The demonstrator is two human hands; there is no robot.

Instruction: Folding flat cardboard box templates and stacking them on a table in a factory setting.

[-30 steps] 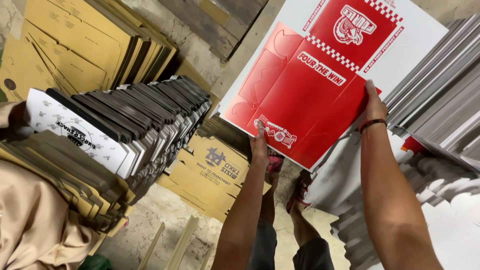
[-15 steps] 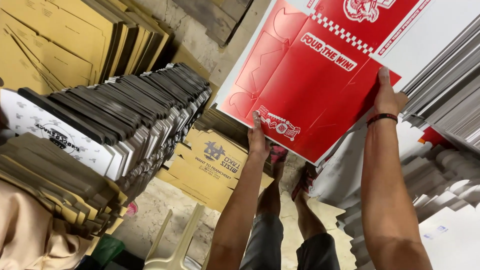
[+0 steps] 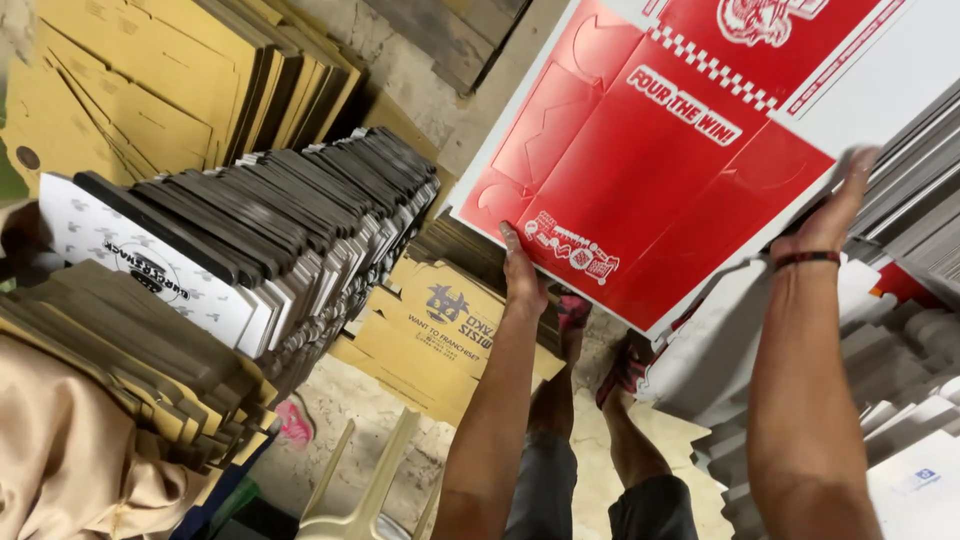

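Red sheet [image 3: 665, 170], a flat printed box blank in red and white, is held up high between both hands, tilted, filling the upper right of the scene. Far left of the sheet leans a row of brown cardboard [image 3: 130, 95], and below that a thick stack of dark-edged flat boxes [image 3: 270, 230] stands on edge, a white printed one facing out. Under that stack lies tan cloth [image 3: 70, 450]. Between the stack and the sheet, lower down, sit yellow-brown printed cartons [image 3: 440, 330] on the concrete floor [image 3: 350, 420], with a pale plastic chair back [image 3: 365, 490] poking up near the bottom.

The left hand [image 3: 522, 280] reaches straight up on an extended forearm and grips the sheet's lower edge, fingers pressed against the red face and thumb out of sight behind. Just below the sheet, the person's feet in red sandals [image 3: 620, 365] stand on the floor. The right hand [image 3: 835, 215], wearing a dark wristband [image 3: 808, 259], is raised higher, palm flat against the sheet's right edge, fingers stretched upward and blurred, grasping it there. Right of the sheet, grey-white stacked sheets [image 3: 920, 230] fan out.
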